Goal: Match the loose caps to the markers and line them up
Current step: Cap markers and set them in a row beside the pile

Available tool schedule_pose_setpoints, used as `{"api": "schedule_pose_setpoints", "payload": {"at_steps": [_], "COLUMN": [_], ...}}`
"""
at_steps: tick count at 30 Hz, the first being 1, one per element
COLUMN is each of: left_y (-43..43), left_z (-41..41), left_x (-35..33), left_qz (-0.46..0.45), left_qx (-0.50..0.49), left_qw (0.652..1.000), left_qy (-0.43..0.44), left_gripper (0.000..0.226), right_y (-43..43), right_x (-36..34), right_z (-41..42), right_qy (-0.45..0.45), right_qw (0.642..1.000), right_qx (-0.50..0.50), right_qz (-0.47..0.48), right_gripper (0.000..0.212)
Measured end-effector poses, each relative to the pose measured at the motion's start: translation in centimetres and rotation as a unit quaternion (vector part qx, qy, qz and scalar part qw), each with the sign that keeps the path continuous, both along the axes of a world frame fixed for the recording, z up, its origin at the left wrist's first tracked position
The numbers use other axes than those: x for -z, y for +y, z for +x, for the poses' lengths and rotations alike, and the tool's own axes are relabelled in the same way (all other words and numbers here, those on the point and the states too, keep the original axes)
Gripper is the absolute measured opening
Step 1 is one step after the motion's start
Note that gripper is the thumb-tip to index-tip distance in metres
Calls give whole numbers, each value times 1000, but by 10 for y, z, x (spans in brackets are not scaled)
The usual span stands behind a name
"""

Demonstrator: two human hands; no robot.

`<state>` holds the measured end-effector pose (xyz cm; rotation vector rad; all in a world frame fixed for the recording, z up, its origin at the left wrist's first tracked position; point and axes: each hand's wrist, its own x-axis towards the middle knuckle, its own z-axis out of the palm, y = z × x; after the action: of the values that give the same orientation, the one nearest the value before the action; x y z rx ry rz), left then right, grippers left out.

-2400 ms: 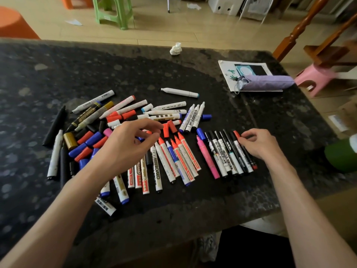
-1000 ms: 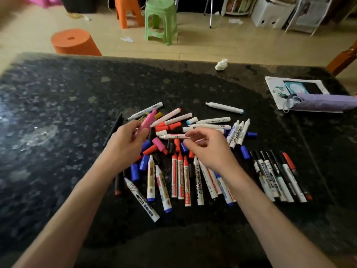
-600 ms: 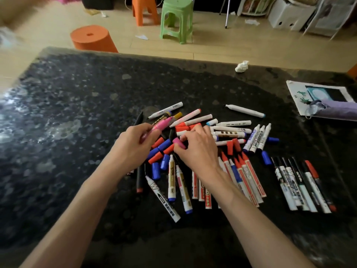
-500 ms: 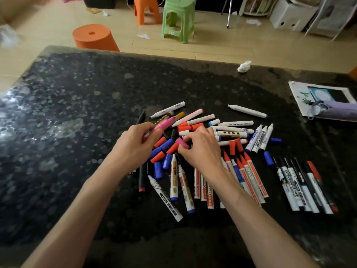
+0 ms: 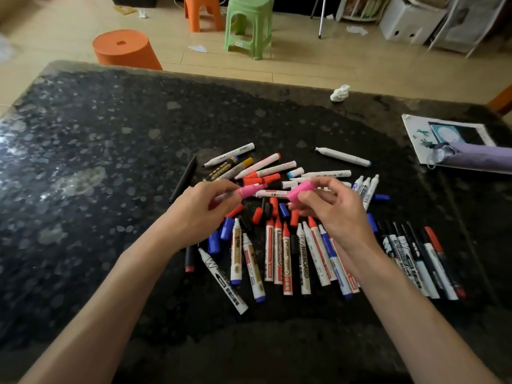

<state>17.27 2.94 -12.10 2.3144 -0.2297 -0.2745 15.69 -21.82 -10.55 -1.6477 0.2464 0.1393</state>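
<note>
Pink marker (image 5: 250,190): barrel hidden inside left hand (image 5: 199,214). Purple folded umbrella (image 5: 479,159): cut off by right edge. Small barrel print: unreadable.

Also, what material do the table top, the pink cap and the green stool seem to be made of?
The table top looks like polished stone: dark, speckled, glossy reflections. The pink cap is probably plastic: smooth, evenly coloured, matte. The green stool seems moulded plastic: one even colour, slight sheen.
</note>
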Motion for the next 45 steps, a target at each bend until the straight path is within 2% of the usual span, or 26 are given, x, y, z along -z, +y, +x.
{"api": "schedule_pose_setpoints", "payload": {"at_steps": [2, 11, 21, 29, 33, 40, 45], "left_y": [-7, -34, -33, -38, -41, -66, -94], "left_z": [2, -1, 0, -2, -2, -11, -16], "left_x": [2, -1, 2, 4, 6, 1, 4], "left_qz": [2, 2, -27, -10, -24, -99, -103], "left_qx": [20, 82, 94, 94, 96, 87, 80], "left_qw": [1000, 997, 995, 995, 994, 991, 991], "left_qy": [4, -1, -8, -25, -36, -6, 15], "left_gripper": [23, 20, 25, 25, 22, 29, 33], "right_y": [-11, -38, -31, -28, -24, -23, -36], "right_x": [0, 2, 9, 14, 14, 2, 0], "right_z": [-7, -18, -19, -17, -20, -25, -33], "right_qy": [-13, -25, -58, -88, -94, -96, -55], "right_qw": [1000, 999, 994, 988, 987, 995, 998], "right_qx": [-9, -23, -84, -101, -89, -20, 43], "right_qz": [4, -2, -25, -81, -92, -10, 10], "right_gripper": [25, 23, 26, 25, 24, 21, 25]}}
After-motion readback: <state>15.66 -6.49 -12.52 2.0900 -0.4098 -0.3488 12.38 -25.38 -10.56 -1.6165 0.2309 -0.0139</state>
